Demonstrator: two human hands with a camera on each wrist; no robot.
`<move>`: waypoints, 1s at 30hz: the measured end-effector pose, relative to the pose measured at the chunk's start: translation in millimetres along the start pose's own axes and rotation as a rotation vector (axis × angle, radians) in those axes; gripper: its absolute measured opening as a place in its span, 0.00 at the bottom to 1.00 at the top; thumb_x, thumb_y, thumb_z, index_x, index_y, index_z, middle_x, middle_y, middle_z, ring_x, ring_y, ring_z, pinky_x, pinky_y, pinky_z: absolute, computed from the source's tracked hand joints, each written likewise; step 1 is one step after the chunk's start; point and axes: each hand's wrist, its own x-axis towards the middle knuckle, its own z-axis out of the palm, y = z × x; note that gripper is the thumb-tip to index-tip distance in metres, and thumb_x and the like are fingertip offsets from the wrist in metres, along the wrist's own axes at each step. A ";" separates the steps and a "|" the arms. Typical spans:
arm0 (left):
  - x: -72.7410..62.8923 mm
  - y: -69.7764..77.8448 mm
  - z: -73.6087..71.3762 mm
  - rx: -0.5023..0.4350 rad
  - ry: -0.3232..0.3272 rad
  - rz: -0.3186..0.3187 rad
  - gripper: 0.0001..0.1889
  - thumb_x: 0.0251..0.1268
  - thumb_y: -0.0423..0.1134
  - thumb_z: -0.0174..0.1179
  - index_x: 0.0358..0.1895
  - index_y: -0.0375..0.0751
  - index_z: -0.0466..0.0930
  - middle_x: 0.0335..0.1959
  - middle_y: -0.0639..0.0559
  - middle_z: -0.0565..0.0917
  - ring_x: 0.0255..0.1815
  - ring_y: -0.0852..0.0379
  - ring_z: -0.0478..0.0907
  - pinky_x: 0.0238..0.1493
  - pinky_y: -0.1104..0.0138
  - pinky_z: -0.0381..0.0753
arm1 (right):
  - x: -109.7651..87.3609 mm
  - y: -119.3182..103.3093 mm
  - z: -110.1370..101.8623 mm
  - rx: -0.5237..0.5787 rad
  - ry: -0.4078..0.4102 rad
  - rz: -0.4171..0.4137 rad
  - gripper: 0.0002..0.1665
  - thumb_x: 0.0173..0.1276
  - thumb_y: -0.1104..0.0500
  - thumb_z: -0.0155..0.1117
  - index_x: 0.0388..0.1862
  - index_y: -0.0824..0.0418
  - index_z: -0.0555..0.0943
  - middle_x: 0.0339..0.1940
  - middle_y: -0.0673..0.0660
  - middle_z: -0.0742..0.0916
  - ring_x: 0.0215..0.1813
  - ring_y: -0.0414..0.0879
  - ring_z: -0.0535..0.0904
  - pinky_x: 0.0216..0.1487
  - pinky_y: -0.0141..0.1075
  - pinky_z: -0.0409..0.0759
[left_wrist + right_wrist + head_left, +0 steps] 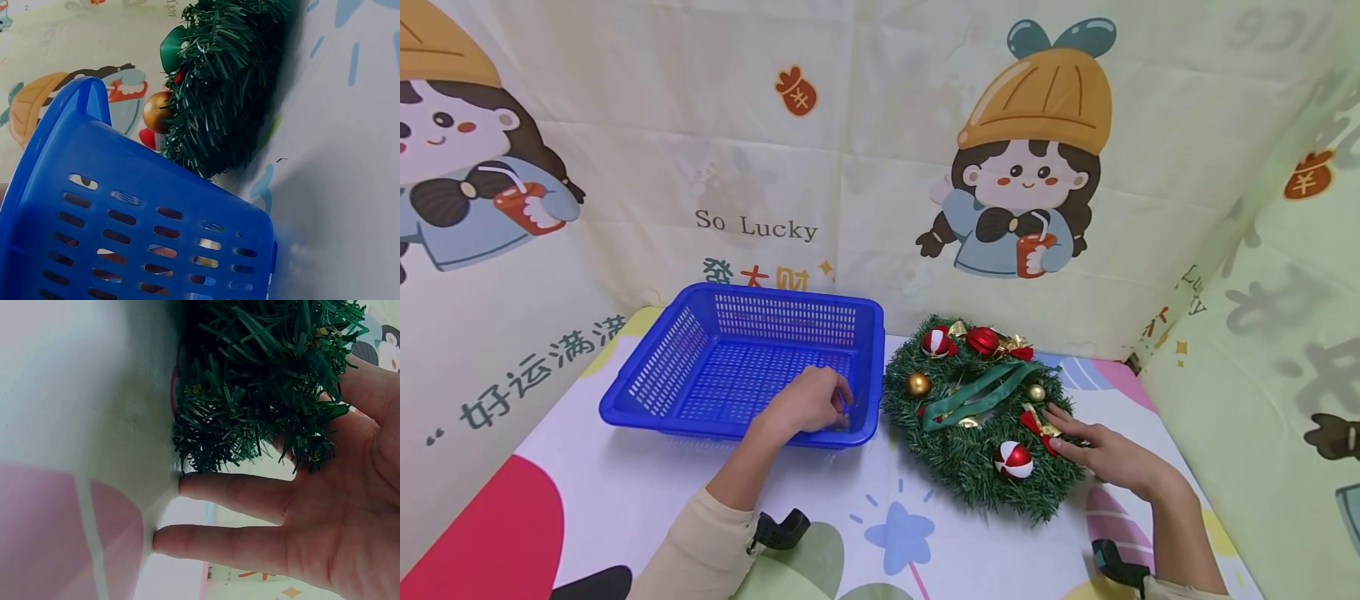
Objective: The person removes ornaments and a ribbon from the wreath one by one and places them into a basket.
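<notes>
A blue plastic basket (677, 423) with slotted walls stands on the left. My left hand (808, 402) reaches into its front right corner, fingers bent downward; I cannot tell what, if anything, they hold. In the left wrist view, the basket wall (134, 159) mostly hides that hand. Right of the basket lies a green Christmas wreath (955, 467) with baubles, small bows and a green ribbon (973, 400). My right hand (1108, 454) rests on the wreath's right side, beside a red bow (1037, 429). The right wrist view shows straight fingers (231, 544) along the wreath's edge.
The table (647, 492) has a colourful printed cover. Printed cloth walls (880, 167) rise behind it and on both sides. The wreath is close against the basket's right side. Black straps (782, 529) are on both wrists.
</notes>
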 end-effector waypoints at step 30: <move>-1.0 8.4 -4.0 0.005 0.141 0.006 0.13 0.65 0.36 0.71 0.51 0.41 0.88 0.39 0.50 0.89 0.47 0.50 0.82 0.53 0.53 0.83 | -0.1 1.8 0.5 0.018 -0.004 0.005 0.40 0.81 0.48 0.59 0.84 0.59 0.60 0.86 0.70 0.51 0.81 0.81 0.44 0.53 0.66 0.83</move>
